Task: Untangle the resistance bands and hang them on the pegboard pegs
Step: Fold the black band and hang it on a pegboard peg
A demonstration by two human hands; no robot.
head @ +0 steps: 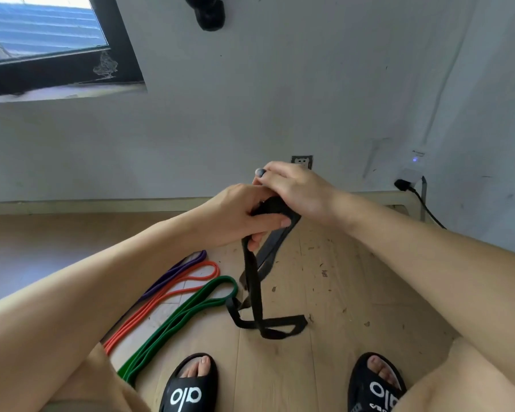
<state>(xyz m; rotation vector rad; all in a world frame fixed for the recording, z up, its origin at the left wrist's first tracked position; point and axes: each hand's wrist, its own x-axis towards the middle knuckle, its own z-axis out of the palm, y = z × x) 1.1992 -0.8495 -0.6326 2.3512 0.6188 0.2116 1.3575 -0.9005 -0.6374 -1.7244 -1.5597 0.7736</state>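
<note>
Black band point(252, 281) up off floor point(339, 292), gripped at top by both my hands, lower loops twisted and trailing onto boards. Left hand point(238, 215) curled round band, thumb pressed across it. Right hand point(292, 188) clasps bunched top from above. Green band point(191, 315), orange band point(167, 295), purple band point(173, 272) lie flat left of black band, side by side.
</note>
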